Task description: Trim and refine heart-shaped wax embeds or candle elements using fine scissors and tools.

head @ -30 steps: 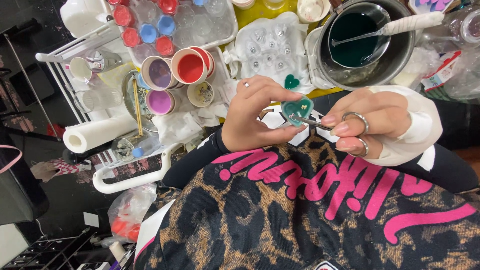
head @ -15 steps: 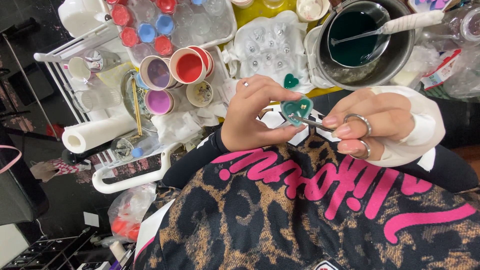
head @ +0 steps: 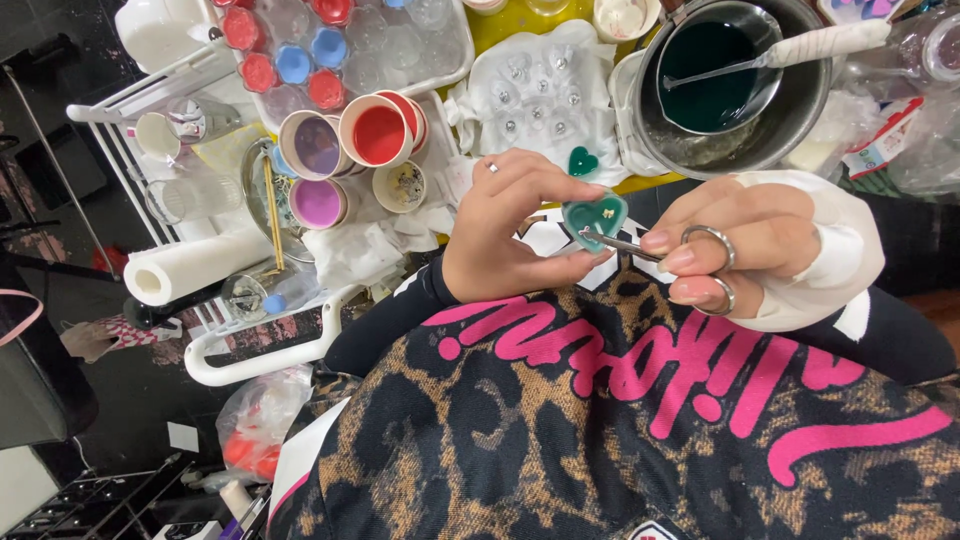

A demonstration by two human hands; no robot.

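Closest, left hand: the left hand (head: 505, 235) was closed around a teal heart (head: 594, 220), fingertips pinching its edges.
Right hand: the right hand (head: 745, 250) gripped small scissors (head: 660, 248), tips touching the teal heart.
Beyond the heart: a small green heart (head: 582, 161) lay on white cloth (head: 540, 85).
Farther right of it: a metal pot (head: 735, 85) held dark green liquid.

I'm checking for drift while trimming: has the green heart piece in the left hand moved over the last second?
No. The green heart piece sits just below the small loose heart on the white cloth, as before.
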